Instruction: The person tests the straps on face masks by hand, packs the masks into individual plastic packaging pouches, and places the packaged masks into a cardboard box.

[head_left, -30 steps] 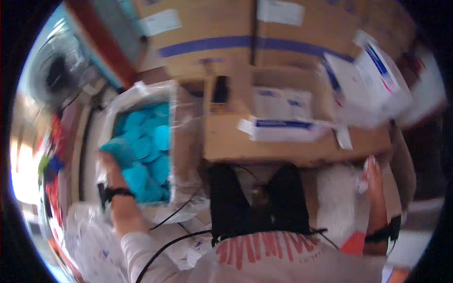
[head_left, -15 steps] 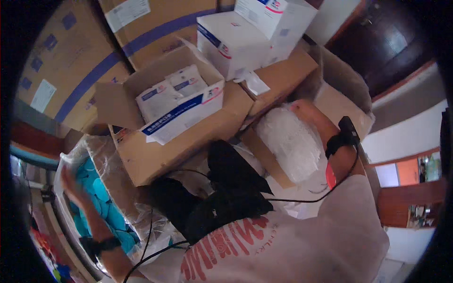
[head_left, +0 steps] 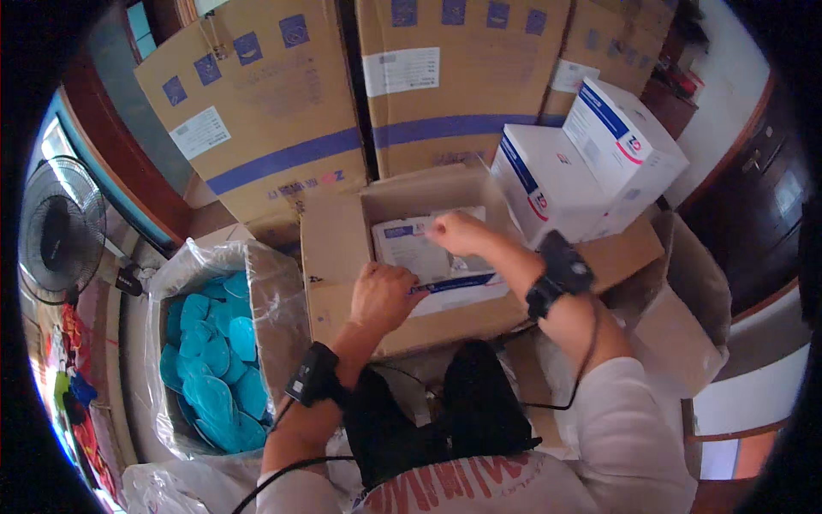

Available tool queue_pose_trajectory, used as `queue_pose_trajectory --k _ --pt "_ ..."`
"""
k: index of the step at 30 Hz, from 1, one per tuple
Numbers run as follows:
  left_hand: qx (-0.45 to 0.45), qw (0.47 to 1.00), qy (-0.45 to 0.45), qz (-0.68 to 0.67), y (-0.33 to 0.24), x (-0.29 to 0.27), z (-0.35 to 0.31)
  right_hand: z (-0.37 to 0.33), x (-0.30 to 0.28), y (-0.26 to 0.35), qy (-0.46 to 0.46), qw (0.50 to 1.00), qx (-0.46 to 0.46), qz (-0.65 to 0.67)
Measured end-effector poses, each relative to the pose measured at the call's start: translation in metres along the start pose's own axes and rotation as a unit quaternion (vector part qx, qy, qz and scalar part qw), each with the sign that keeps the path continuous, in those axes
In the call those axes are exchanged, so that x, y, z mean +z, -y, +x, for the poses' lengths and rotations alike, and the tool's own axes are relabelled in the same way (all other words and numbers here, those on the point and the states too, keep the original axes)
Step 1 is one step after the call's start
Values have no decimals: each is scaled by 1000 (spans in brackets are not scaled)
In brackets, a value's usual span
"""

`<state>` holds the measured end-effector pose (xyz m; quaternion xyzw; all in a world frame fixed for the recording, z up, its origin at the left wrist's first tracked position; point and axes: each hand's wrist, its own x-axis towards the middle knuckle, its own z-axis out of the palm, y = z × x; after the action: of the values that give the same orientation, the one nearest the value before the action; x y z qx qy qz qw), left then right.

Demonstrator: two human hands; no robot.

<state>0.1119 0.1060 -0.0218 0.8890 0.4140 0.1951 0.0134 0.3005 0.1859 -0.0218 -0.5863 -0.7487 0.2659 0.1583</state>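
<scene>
An open white box (head_left: 467,295) with a blue stripe stands in front of me, its brown inner flaps folded out. White printed packets (head_left: 411,248) lie inside. My left hand (head_left: 383,297) is at the box's near left edge, its fingers curled over the rim. Over the packets, my right hand (head_left: 462,233) has its fingers drawn together at the tips. Whether it pinches a packet is hard to see. To the left, a plastic-lined carton (head_left: 278,308) holds many teal, rounded flat pieces (head_left: 210,390).
Large brown cartons (head_left: 274,111) stand behind the box. Two closed white boxes (head_left: 548,180) are at the back right, by an open brown carton (head_left: 685,317). A black fan (head_left: 62,231) stands at the far left. Cables run from my wrist bands.
My left hand has moved from the teal pieces to the white box's rim. My right hand has left the clear plastic bundle on the right and come over the packets. The view has turned.
</scene>
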Motion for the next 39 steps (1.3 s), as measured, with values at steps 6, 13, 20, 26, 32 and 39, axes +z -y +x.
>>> queue_pose_trajectory --k 6,13,20,26,32,39 --pt "-13 999 -1 -31 7 12 0 52 52 -30 131 970 184 -95" --pt "-21 1000 -3 -18 6 12 1 37 45 -10 -30 990 88 -105" --pt "-14 999 -8 -29 4 11 -4 11 30 8 -13 976 154 151" --pt "-118 906 -180 -365 10 -13 -6 -37 -26 28 -187 879 33 437" --pt "-164 746 -176 -621 -23 -57 -15 -127 -29 51 -88 782 -5 617" --pt "-140 748 -97 -642 -60 -86 -32 -184 21 54 -95 740 -15 666"
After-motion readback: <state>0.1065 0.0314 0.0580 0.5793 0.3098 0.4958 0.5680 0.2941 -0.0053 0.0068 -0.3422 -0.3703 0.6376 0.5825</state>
